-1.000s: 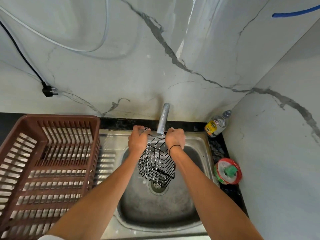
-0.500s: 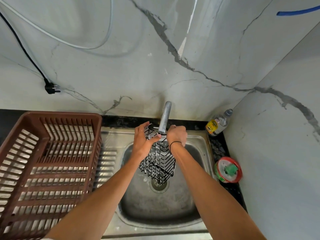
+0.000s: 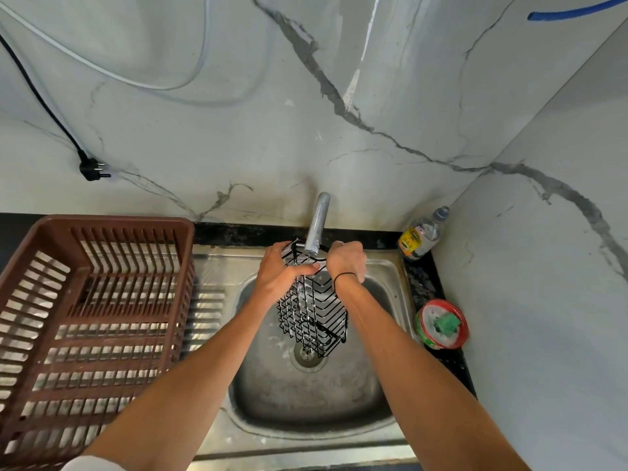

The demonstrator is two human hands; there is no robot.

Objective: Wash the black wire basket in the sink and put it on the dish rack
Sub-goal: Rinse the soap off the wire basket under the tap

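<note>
The black wire basket (image 3: 314, 319) hangs tilted over the steel sink (image 3: 384, 413), its open top up under the tap spout (image 3: 317, 224). Water runs down through it toward the drain (image 3: 307, 356). My left hand (image 3: 277, 271) grips the basket's upper left rim, thumb across the front wires. My right hand (image 3: 346, 261) grips the upper right rim, with a black band on the wrist. The brown plastic dish rack (image 3: 85, 317) stands to the left of the sink with nothing in it.
A clear bottle with a yellow label (image 3: 421, 234) stands in the back right corner. A red-rimmed tub with a green scrubber (image 3: 441, 324) sits on the dark counter right of the sink. A black plug (image 3: 91, 169) hangs on the marble wall.
The basket has turned slightly under the tap and sits a little lower. My left hand has shifted its hold, the thumb now lying across the front wires.
</note>
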